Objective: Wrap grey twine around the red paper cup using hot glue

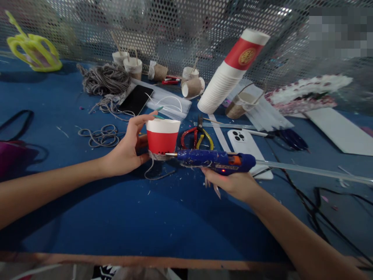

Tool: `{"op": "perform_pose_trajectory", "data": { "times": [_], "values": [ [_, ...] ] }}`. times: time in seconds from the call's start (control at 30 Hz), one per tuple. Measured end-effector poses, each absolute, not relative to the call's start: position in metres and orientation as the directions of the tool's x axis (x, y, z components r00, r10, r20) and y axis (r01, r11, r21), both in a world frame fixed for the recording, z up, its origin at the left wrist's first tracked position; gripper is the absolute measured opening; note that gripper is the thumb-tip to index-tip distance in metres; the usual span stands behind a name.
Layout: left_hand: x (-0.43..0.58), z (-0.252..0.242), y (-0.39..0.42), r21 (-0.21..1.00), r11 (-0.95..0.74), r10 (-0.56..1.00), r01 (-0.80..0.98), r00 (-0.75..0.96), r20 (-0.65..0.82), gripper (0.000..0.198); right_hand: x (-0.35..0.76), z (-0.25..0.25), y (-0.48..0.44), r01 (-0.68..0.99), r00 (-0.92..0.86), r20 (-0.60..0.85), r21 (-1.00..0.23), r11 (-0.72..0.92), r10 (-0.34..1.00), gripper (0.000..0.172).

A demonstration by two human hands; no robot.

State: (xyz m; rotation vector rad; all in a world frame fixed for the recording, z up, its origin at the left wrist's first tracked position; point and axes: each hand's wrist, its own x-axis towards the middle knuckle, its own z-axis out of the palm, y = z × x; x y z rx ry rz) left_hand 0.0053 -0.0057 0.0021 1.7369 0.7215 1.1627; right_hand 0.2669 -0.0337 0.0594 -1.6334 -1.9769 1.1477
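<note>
On the blue table (163,233), far left: purple item (10,157), cut by frame edge; behind it, yellow-green frame (37,48) with looped arms, something dull brownish inside.
Grey cord: thick bundle (106,79) at back; loose coils (100,137) nearer.
Left hand: (126,146) curled round left side of red cup, thumb low, fingers up at rim; holding it.
Back cups, left: two wrapped cups (134,67), upright, thin sticks poking out.
Black phone: (136,100) flat, near the bundle.
Tipped cup: (159,72) on its side, brown wrap, contents can't tell.
Red cup: (162,142) upright in front of the person, white rim, grey cord around base, tail trailing on table; inside hidden.
Back cups, middle: upright wrapped cup (189,74) with stick; lying cup (192,88) in front.
Pliers: (200,123) red and yellow handles, behind glue gun.
Glue gun: (215,160) nozzle pointing left at cup base; contact can't tell; small red light on.
Paper cup stack: (221,83) nested, leaning, top one red and white.
Right hand: (236,186) wrapped round glue gun grip.
Right cup: (239,107) tilted, brown wrap, sticks inside.
White phone: (250,149) camera side up, behind glue gun.
</note>
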Motion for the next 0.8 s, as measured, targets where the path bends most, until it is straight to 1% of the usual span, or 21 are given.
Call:
{"op": "perform_pose_trajectory", "data": {
  "times": [0.23, 0.4, 0.57, 0.73, 0.8],
  "values": [
    [0.0074, 0.0069, -0.0079, 0.935, -0.354, 0.869, -0.029, 0.359, 0.340, 0.068, 0.2679, 0.0597, -0.0321, 0.694, -0.306, -0.212, -0.717, 0.065, 0.928, 0.028],
    [0.0082, 0.0086, -0.0073, 0.937, -0.346, 0.876, -0.035, 0.346, 0.337, 0.066, 0.2679, 0.0594, -0.0316, 0.684, -0.306, -0.172, -0.724, 0.090, 0.937, 0.025],
    [0.0088, 0.0099, -0.0077, 0.946, -0.321, 0.888, -0.049, 0.332, 0.319, 0.068, 0.2676, 0.0599, -0.0315, 0.668, -0.284, -0.163, -0.740, 0.073, 0.945, 0.022],
    [0.0077, 0.0094, -0.0082, 0.945, -0.323, 0.892, -0.047, 0.320, 0.320, 0.068, 0.2666, 0.0617, -0.0320, 0.721, -0.259, -0.188, -0.690, 0.060, 0.947, 0.025],
    [0.0073, 0.0090, -0.0083, 0.948, -0.314, 0.896, -0.043, 0.316, 0.311, 0.069, 0.2662, 0.0628, -0.0322, 0.721, -0.257, -0.186, -0.691, 0.060, 0.948, 0.025]
  ]
}}
